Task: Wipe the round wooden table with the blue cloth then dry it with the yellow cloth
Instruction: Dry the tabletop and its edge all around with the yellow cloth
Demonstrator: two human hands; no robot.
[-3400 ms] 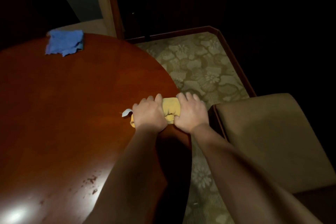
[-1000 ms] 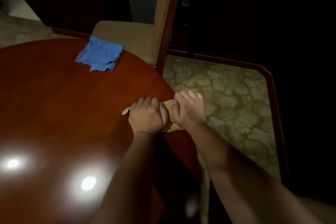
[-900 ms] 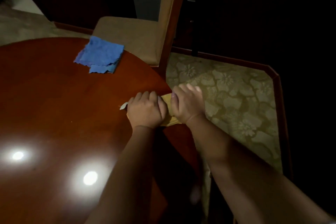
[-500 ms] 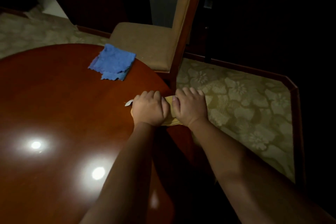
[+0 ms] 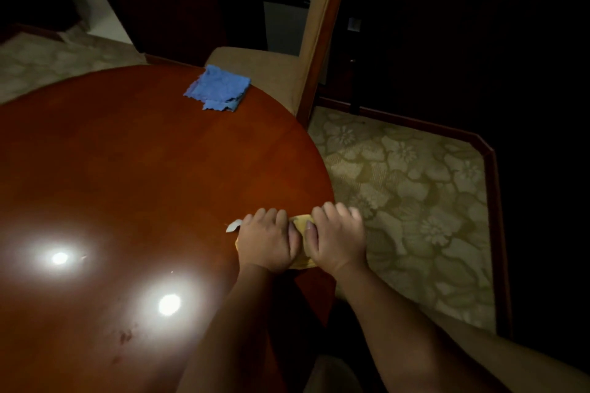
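Two hands, two cloths, one table: from my remote seat I see the left hand [image 5: 266, 241] and the right hand [image 5: 338, 238] side by side on the yellow cloth [image 5: 300, 223], pressing it down at the right edge of the round wooden table [image 5: 143, 175]. Both hands lie palm down with the fingers bent over the bunched cloth; the thumbs almost meet in the middle, and only a narrow strip of yellow shows between and below them. A small white tag [image 5: 232, 226] sticks out from under the left hand onto the wood.

The blue cloth [image 5: 218, 91] lies folded and untouched at the far edge of the table, well apart from the hands, one corner just at the rim beside the chair.

I count one chair [image 5: 314, 41] in full view, tan with a dark wood frame, standing just beyond the far rim. Two bright spots of light [image 5: 169, 304] glare on the polished top near me, and a few dark marks [image 5: 126, 336] show close to the near edge.

The yellow cloth sits right at the rim, with flowered carpet [image 5: 408, 188] directly beyond it. To the left of the hands a broad stretch of bare wood runs across to the far side.
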